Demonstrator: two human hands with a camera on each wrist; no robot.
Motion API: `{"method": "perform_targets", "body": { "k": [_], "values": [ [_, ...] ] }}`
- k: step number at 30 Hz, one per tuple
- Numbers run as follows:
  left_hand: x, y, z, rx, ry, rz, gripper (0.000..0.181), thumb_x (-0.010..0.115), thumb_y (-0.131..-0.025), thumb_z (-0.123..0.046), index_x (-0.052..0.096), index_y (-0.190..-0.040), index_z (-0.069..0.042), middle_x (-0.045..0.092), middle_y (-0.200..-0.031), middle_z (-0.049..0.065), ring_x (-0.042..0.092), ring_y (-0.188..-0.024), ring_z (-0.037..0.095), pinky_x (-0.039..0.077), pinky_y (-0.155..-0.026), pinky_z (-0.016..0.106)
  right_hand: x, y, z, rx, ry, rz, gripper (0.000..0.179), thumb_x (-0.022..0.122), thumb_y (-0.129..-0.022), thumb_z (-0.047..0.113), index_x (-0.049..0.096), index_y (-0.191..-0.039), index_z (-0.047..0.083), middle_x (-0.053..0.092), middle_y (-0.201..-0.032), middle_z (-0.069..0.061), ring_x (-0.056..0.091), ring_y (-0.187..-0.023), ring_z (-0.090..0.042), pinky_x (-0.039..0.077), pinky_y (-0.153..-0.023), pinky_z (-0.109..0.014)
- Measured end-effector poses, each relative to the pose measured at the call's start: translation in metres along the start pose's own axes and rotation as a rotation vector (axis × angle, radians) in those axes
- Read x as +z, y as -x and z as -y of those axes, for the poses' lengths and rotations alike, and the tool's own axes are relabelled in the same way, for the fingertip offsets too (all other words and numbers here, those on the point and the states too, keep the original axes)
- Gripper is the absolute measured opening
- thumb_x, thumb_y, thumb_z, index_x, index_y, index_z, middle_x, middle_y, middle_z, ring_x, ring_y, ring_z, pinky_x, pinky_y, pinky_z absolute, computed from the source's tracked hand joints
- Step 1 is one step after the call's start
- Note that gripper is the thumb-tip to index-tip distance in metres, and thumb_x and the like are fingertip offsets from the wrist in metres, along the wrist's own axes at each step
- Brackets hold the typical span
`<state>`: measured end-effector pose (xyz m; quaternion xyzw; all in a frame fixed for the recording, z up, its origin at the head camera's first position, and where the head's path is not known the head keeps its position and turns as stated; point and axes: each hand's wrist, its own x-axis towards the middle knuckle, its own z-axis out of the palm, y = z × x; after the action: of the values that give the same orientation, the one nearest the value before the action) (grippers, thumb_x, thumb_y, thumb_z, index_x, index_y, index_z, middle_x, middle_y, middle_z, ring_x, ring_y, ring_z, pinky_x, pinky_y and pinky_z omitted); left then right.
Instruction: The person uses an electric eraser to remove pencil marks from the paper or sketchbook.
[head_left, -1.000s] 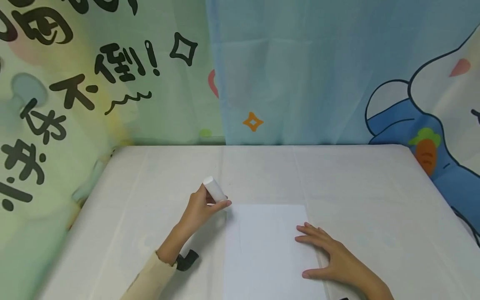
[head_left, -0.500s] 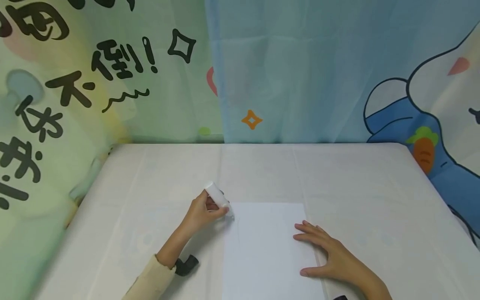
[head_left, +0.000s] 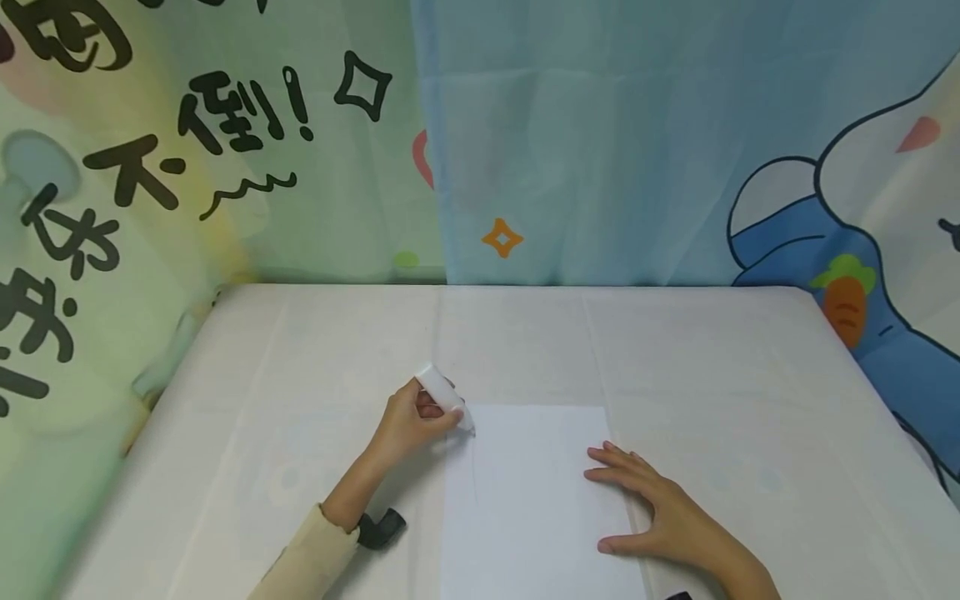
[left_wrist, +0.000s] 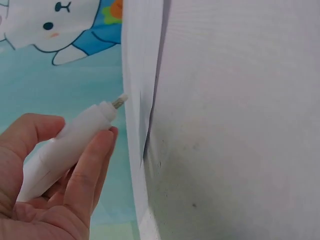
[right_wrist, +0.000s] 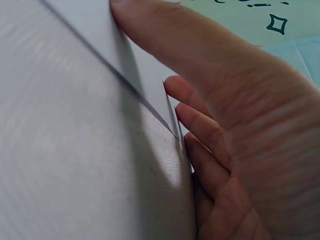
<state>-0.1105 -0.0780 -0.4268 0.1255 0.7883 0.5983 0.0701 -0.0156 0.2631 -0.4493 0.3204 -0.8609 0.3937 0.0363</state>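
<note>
My left hand [head_left: 408, 423] grips a white pen-shaped electric eraser [head_left: 442, 392], its lower end at the upper left corner area of a white sheet of paper [head_left: 540, 508]. In the left wrist view a narrow metal tip pokes out of the eraser's [left_wrist: 75, 140] front, with thumb and fingers around the body. Whether the tip touches the paper cannot be made out. A faint thin line [head_left: 475, 479] runs down the sheet's left side. My right hand [head_left: 667, 512] rests with spread fingers on the sheet's right edge; the right wrist view shows its thumb and fingertips at the paper.
A white cloth [head_left: 337, 333] covers the table. Behind it hang a green printed curtain [head_left: 337, 225] with dark lettering and a blue one [head_left: 637, 167] with a cartoon figure. A black strap piece [head_left: 382, 529] sits at my left wrist.
My left hand has brought the electric eraser slightly down and right, onto the sheet's upper left area. The right hand stays at the right edge. The head view has shifted a little.
</note>
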Motion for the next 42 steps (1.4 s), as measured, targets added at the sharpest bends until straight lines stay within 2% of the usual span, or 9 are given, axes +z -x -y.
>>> {"method": "perform_targets", "body": {
  "k": [7, 20, 42],
  "values": [
    [-0.0012, -0.0005, 0.0012, -0.004, -0.016, 0.017, 0.036, 0.072, -0.083, 0.001, 0.054, -0.113, 0.011, 0.068, -0.101, 0.025, 0.069, -0.087, 0.029, 0.057, -0.075, 0.025, 0.001, -0.0008, 0.0025, 0.002, 0.008, -0.003, 0.07, 0.09, -0.066, 0.028, 0.061, -0.127, 0.011, 0.046, -0.148, 0.005, 0.02, -0.142, 0.006, 0.008, -0.112, -0.008],
    [-0.0036, -0.0039, 0.0004, 0.02, -0.087, 0.052, 0.036, 0.074, -0.083, -0.001, 0.057, -0.114, 0.009, 0.069, -0.098, 0.022, 0.07, -0.084, 0.028, 0.057, -0.073, 0.026, 0.0001, -0.0018, 0.0036, 0.049, 0.015, -0.003, 0.07, 0.09, -0.066, 0.03, 0.061, -0.128, 0.013, 0.046, -0.148, 0.009, 0.021, -0.142, 0.006, 0.008, -0.112, -0.008],
    [-0.003, -0.0022, 0.0031, 0.013, -0.05, 0.071, 0.035, 0.072, -0.084, 0.0, 0.056, -0.114, 0.009, 0.068, -0.101, 0.024, 0.07, -0.087, 0.031, 0.058, -0.075, 0.026, 0.0014, -0.0025, 0.0002, 0.018, 0.026, 0.001, 0.071, 0.091, -0.065, 0.029, 0.061, -0.128, 0.014, 0.046, -0.148, 0.009, 0.023, -0.142, 0.003, 0.009, -0.113, -0.009]
  ]
}}
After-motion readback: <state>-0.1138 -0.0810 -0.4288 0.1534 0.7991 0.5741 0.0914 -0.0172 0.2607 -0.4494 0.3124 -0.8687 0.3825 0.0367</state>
